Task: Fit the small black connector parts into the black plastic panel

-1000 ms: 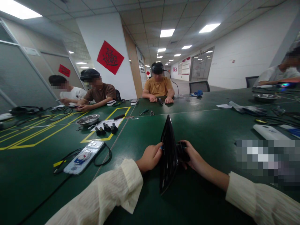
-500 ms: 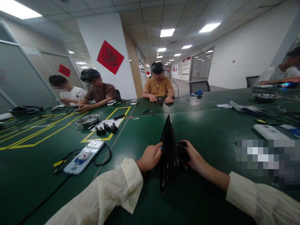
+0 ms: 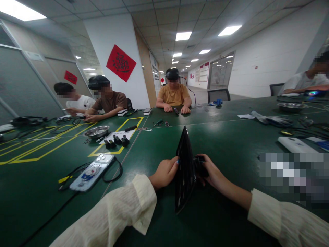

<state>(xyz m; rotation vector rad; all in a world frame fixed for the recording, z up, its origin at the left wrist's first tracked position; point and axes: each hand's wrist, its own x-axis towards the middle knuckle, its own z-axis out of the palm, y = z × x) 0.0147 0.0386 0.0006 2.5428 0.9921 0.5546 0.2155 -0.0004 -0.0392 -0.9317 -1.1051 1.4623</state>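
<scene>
A flat, glossy black panel (image 3: pixel 184 171) stands on edge in front of me, seen nearly side-on, so its exact kind is unclear. My left hand (image 3: pixel 166 172) is closed on its left face, thumb pressed against the surface and the other fingers mostly hidden. On the panel's right side sits a dark, bulky mount (image 3: pixel 201 167). My right hand (image 3: pixel 209 169) wraps round that mount, its fingertips partly out of sight. Left of my hands, a phone (image 3: pixel 92 172) in a patterned case lies on the table, with a black cable (image 3: pixel 113 180) looped around it.
Several short black cylindrical parts (image 3: pixel 117 140) stand by a metal bowl (image 3: pixel 97 131) on the green table (image 3: pixel 144 151). A screwdriver (image 3: pixel 158 122) lies farther back. On the right are a white device (image 3: pixel 298 145) and a plastic bag (image 3: pixel 267 119). Other people sit around the table.
</scene>
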